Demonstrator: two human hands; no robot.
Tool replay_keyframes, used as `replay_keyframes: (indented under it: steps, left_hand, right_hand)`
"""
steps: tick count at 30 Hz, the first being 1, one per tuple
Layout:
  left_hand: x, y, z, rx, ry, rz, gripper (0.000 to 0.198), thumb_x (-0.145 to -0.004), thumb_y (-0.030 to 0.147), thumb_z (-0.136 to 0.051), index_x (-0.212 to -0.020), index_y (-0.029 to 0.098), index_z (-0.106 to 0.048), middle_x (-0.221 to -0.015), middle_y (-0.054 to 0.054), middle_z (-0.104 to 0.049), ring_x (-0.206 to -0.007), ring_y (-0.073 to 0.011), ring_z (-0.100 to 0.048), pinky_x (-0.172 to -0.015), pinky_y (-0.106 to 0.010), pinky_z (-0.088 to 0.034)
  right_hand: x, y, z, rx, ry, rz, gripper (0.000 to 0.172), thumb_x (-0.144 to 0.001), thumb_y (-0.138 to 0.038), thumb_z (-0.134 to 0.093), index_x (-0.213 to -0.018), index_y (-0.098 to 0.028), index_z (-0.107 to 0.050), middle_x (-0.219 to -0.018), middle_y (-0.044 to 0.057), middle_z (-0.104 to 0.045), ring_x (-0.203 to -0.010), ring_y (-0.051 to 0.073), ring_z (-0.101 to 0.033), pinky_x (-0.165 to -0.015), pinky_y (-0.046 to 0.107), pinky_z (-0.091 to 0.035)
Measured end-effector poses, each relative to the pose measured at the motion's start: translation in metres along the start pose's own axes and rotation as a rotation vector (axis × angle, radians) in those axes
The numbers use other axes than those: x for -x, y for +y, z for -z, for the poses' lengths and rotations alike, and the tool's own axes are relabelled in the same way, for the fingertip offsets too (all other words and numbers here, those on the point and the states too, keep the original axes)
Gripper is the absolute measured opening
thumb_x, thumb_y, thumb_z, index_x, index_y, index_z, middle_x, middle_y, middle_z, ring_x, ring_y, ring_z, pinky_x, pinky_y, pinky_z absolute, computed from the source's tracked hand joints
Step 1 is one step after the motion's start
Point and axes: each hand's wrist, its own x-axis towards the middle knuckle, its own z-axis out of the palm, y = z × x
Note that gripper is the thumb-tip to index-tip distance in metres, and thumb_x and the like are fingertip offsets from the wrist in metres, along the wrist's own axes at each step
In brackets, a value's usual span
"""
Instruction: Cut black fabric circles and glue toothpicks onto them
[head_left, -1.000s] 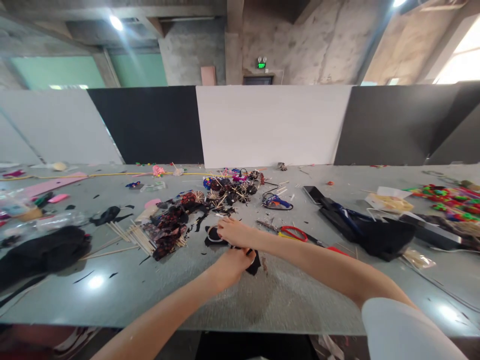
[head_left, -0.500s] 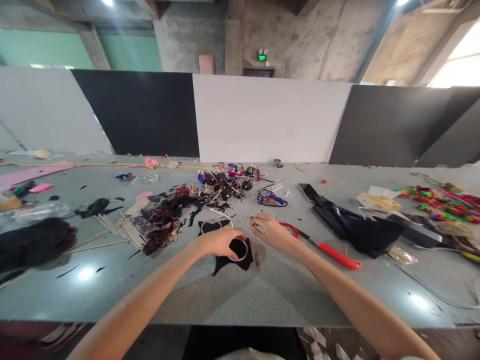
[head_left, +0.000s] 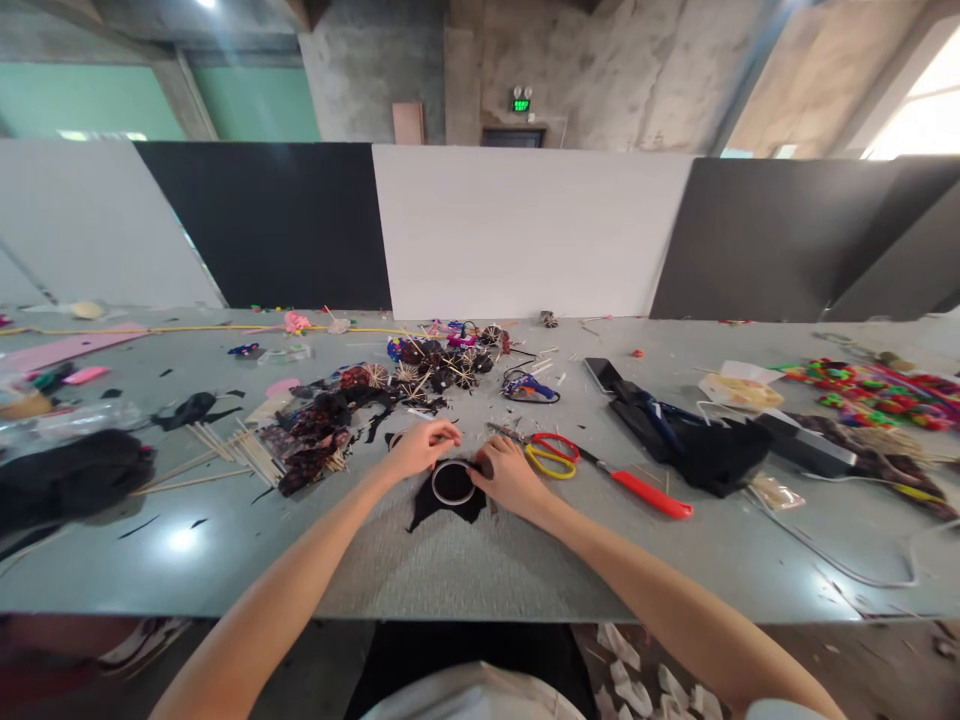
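Note:
A small white ring (head_left: 452, 482) lies on a piece of black fabric (head_left: 442, 508) on the grey table (head_left: 480, 560). My left hand (head_left: 418, 447) rests at the ring's upper left edge with its fingers curled and its fingertips pressing down just past the rim. My right hand (head_left: 510, 477) sits at the ring's right side, fingers bent and touching the fabric beside the ring. Neither hand lifts anything.
Yellow-handled scissors (head_left: 551, 457) and a red-handled tool (head_left: 645, 492) lie just right of my hands. Wooden sticks (head_left: 240, 455), dark patterned fabric scraps (head_left: 315, 440) and small paper umbrellas (head_left: 442, 370) lie to the left and behind. A black bag (head_left: 705, 450) and colourful items (head_left: 877, 395) are at the right.
My right hand came back from the scissors to the ring's right side. My left hand slid from on top of the ring to its upper left edge. The view tilted down slightly.

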Motion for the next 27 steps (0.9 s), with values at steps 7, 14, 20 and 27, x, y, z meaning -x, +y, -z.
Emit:
replay_keyframes:
  steps: [7, 14, 20, 27]
  left_hand:
    - [0.009, -0.012, 0.015, -0.46, 0.098, -0.13, 0.019, -0.094, 0.019, -0.059, -0.108, 0.024, -0.07, -0.106, -0.007, -0.072, -0.097, -0.024, -0.067, -0.09, -0.034, -0.048]
    - [0.011, -0.032, 0.035, -0.586, 0.039, -0.11, 0.019, -0.091, 0.013, -0.063, -0.108, 0.021, -0.069, -0.111, -0.009, -0.065, -0.1, -0.0251, -0.065, -0.092, -0.037, -0.049]
    - [0.008, -0.033, 0.031, -0.559, 0.195, -0.134, 0.02, -0.095, 0.016, -0.058, -0.109, 0.021, -0.07, -0.113, -0.01, -0.065, -0.109, -0.0265, -0.063, -0.1, -0.04, -0.048]
    - [-0.003, -0.019, -0.003, 0.128, 0.167, -0.04, 0.041, -0.098, 0.052, -0.058, -0.122, 0.021, -0.07, -0.127, -0.011, -0.071, -0.12, -0.0261, -0.064, -0.106, -0.037, -0.046]
  right_hand:
    - [-0.001, -0.005, -0.004, 0.003, -0.075, -0.122, 0.016, -0.092, -0.033, -0.071, -0.084, -0.019, -0.069, -0.099, 0.006, -0.066, -0.104, 0.025, -0.055, -0.091, 0.038, -0.036]
    - [-0.002, -0.009, 0.003, -0.018, -0.07, -0.146, 0.014, -0.087, -0.026, -0.076, -0.076, -0.018, -0.07, -0.091, 0.006, -0.067, -0.098, 0.023, -0.057, -0.088, 0.037, -0.034]
    - [-0.004, 0.001, 0.009, 0.006, 0.045, -0.076, 0.009, -0.088, -0.021, -0.072, -0.082, -0.019, -0.066, -0.091, 0.006, -0.069, -0.095, 0.023, -0.061, -0.089, 0.036, -0.04]
    - [-0.006, 0.003, 0.013, -0.074, 0.075, 0.051, 0.007, -0.094, -0.017, -0.066, -0.092, -0.021, -0.061, -0.084, 0.001, -0.071, -0.081, 0.018, -0.065, -0.083, 0.031, -0.045]
